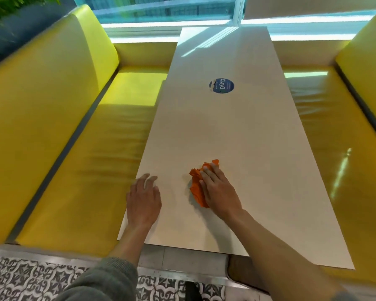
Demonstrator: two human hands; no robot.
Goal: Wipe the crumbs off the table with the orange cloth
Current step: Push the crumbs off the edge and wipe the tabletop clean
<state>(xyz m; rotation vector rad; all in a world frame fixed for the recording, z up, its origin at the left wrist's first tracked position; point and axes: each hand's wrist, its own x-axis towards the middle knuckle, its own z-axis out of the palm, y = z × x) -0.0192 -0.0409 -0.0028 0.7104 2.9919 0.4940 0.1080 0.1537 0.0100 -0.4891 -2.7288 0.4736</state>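
Note:
A long pale table (pixel 232 131) runs away from me toward a window. My right hand (pixel 218 191) lies flat on a crumpled orange cloth (pixel 196 187) and presses it to the tabletop near the front end. The cloth sticks out to the left of and beyond my fingers. My left hand (pixel 144 198) rests at the table's left edge, fingers spread and holding nothing. I cannot make out any crumbs on the surface.
A round blue sticker (pixel 221 86) is stuck on the middle of the table. Yellow padded benches (pixel 91 161) (pixel 339 153) flank both long sides. Patterned floor tiles (pixel 30 279) lie below the near end.

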